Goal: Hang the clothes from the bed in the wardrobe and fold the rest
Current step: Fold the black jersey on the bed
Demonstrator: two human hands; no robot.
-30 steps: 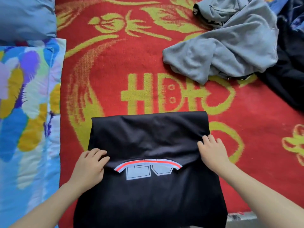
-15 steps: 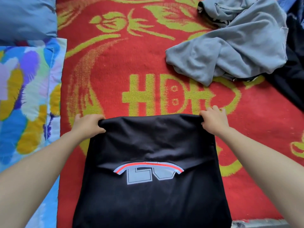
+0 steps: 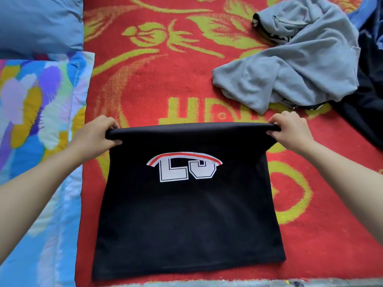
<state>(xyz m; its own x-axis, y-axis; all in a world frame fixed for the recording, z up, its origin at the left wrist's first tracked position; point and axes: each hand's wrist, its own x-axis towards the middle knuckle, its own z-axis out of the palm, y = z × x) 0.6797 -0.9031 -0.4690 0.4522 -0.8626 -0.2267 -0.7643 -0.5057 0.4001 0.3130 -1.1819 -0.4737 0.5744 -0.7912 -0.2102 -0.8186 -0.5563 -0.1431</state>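
Fingers [image 3: 108,123] of the left hand [image 3: 95,135] and right hand [image 3: 292,131] curl round the black T-shirt's [image 3: 186,214] far folded edge, pinching its 2 corners. The shirt lies on the red blanket [image 3: 149,83], with a crumpled grey sweatshirt [image 3: 290,65] beyond it.

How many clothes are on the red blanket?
3: the black T-shirt in front, the grey hoodie upper right, a dark garment at the right edge. More may be hidden there.
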